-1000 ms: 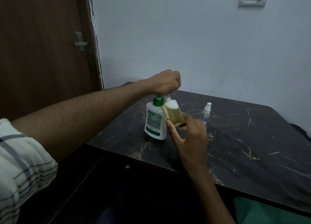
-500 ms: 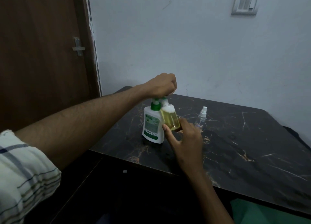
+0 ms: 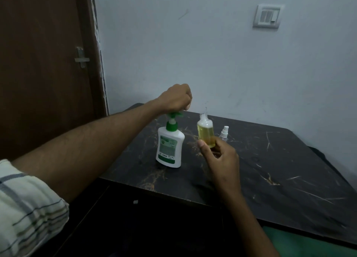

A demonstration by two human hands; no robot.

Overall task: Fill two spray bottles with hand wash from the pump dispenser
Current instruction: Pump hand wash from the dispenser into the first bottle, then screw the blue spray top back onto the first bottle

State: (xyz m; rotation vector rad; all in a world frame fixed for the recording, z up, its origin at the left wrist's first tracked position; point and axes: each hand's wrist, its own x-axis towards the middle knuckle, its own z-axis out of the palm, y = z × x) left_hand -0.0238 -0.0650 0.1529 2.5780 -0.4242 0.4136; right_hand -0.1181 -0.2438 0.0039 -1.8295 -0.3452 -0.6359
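Door (image 3: 38,73), brown, with a metal latch (image 3: 82,57), stands left of the dispenser and behind it. Striped sleeve (image 3: 23,208) at the lower left edge.

Dispenser (image 3: 170,146): white body, green pump, upright on the dark marbled table (image 3: 280,169) near its left front edge. Left hand (image 3: 176,99) sits on top of the pump head, fingers curled tight into a fist round it; green nozzle shows just below the knuckles.

Bottle (image 3: 206,134), just right of the dispenser and apart from it, is uncapped and upright, filled with yellow liquid nearly to the shoulder (foam or clear band at the neck, hard to tell). Right hand (image 3: 220,160) grips its lower part, thumb up the near side, other fingers wrapped behind. Whether its base touches the table cannot be told.

Second bottle (image 3: 224,134), clear with white spray cap, stands further right of the dispenser, just behind the right hand.

Switch plate (image 3: 267,16) on the wall, high and right of the dispenser.
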